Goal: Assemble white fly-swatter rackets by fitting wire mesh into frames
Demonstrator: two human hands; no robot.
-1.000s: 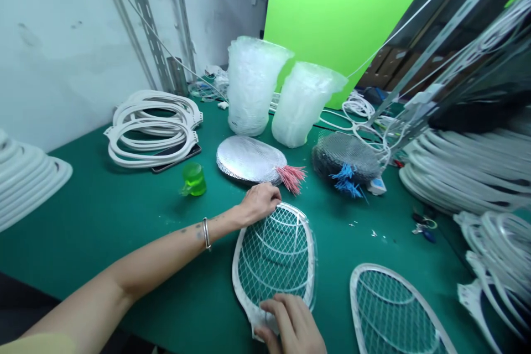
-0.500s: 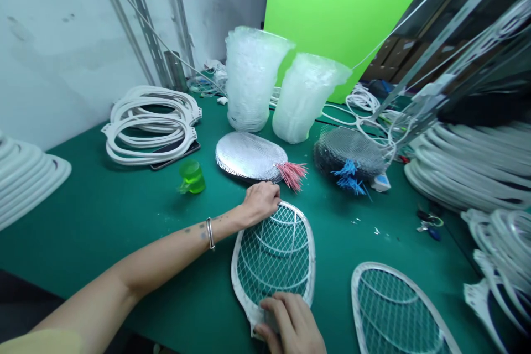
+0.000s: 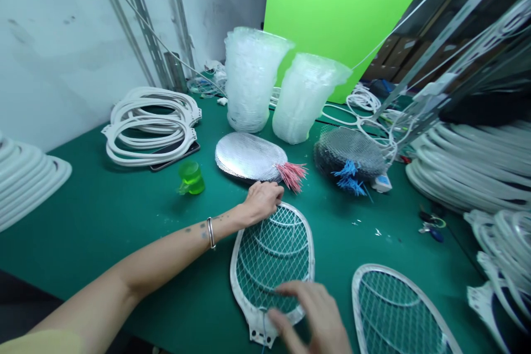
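Observation:
A white oval mosquito-swatter head (image 3: 235, 274) with wire mesh lies flat on the table in front of me. My left hand (image 3: 262, 201) is closed on its far rim, fingers curled over the edge. My right hand (image 3: 317, 315) hovers over the near right side, thumb and fingers apart, with nothing seen between them. Below the mesh, the neck (image 3: 262, 327) with its small holes is exposed, and a thin wire runs down across it. To the right lies a second meshed swatter head (image 3: 400, 272), cut off by the view's lower edge.
Silvery mesh panels with red wires (image 3: 249, 156) and dark mesh panels with blue wires (image 3: 348, 150) lie beyond. A green tape roll (image 3: 191, 178), keys (image 3: 431, 224), white frames (image 3: 151, 127) and two translucent plastic stacks (image 3: 253, 80) stand around on the green table (image 3: 191, 293).
My right hand has come off the swatter's neck and moved right, its fingers spreading. The neck's holes and the thin wire now show. My left hand stays on the far rim.

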